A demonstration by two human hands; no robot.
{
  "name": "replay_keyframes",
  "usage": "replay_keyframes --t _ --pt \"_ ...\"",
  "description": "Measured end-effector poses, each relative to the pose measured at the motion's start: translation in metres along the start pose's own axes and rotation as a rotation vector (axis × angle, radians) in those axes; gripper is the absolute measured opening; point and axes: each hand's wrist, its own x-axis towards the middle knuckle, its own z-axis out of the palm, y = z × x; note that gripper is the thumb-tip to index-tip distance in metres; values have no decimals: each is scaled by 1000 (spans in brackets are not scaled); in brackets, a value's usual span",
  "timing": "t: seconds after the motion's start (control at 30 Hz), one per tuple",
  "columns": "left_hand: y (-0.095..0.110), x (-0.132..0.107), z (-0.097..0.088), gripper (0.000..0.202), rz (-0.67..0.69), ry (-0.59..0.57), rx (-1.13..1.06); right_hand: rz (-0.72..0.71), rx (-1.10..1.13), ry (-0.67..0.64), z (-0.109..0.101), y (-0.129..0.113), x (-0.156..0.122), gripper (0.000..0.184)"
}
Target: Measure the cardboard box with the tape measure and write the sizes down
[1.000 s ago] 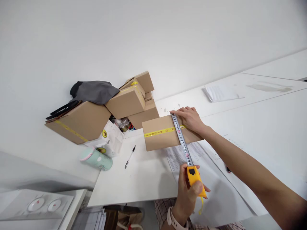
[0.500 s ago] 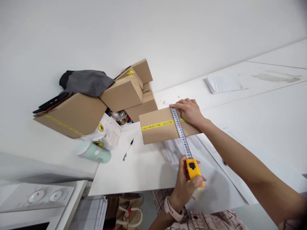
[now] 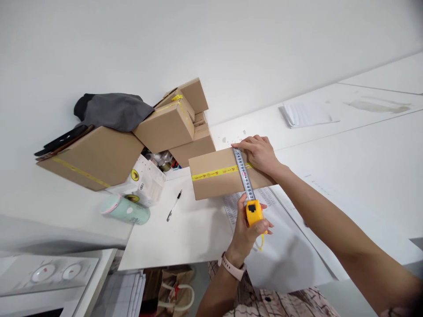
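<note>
We hold the yellow tape measure point(image 3: 254, 212) in our left hand point(image 3: 245, 232), with its grip closed around it. The metal strip point(image 3: 243, 174) runs out toward 11 o'clock, across a brown box point(image 3: 214, 185). Our right hand point(image 3: 262, 154) sits on the box at 2 o'clock, and one finger reaches the strip's end; we can't tell if that grip pinches or just presses. The box is near the middle, over the white tabletop point(image 3: 191, 237), but we can't tell if the two touch. From the box, a pen point(image 3: 174, 205) lies at 8 o'clock, with a green bottle point(image 3: 132, 210) farther out that way. More boxes point(image 3: 163, 130) are piled at 10 o'clock, and papers point(image 3: 307, 115) lie at 2 o'clock.
</note>
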Motion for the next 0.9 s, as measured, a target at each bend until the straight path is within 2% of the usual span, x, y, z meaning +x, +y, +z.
replay_keyframes --t 0.23,0.9 --pt "-3 4 2 79 33 23 0 21 6 4 -1 -2 -1 54" --pt "-10 7 3 70 59 47 -44 5 17 81 3 -3 -6 49"
